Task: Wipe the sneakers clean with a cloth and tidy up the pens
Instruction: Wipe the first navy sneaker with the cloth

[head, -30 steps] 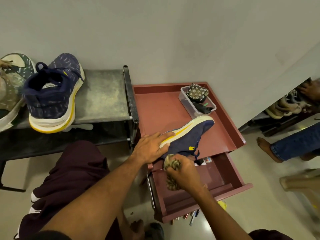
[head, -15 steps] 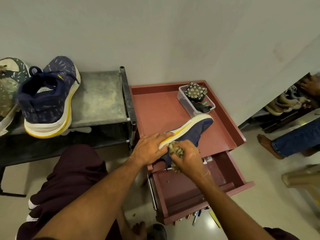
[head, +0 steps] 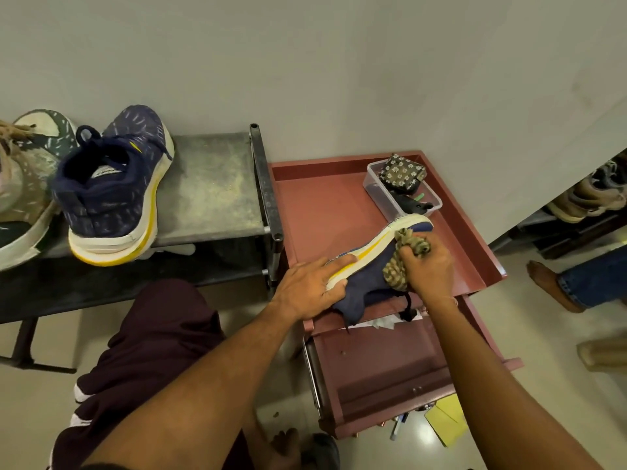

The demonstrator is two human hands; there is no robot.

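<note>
We are holding the navy sneaker (head: 368, 271) on its side on top of the red cabinet (head: 319, 205), with its white and yellow sole facing the wall and its toe pointing at a clear plastic box (head: 372, 186). Our left hand (head: 310, 288) is gripping the heel end, one finger lying along the yellow stripe and the others curling round the sole's edge. Our right hand (head: 429, 271) is closing tightly on a bunched, patterned cloth (head: 397, 266) and pressing it against the dark upper near the toe. A black lace is hanging over the cabinet's front edge above the open drawer (head: 380, 368). A flowered pouch (head: 402, 171) is sitting in the clear box. On the floor below the drawer front, a few pens (head: 396, 429) are lying beside a yellow sheet of paper (head: 444, 424), partly hidden. To the left, the second navy sneaker (head: 112, 195) is standing on the grey bench (head: 210, 184), heel toward us, just beside a green patterned shoe (head: 32, 171). At the right edge another person's bare foot (head: 549, 283) is resting on the floor, and more shoes (head: 590, 195) are sitting on a low rack.
</note>
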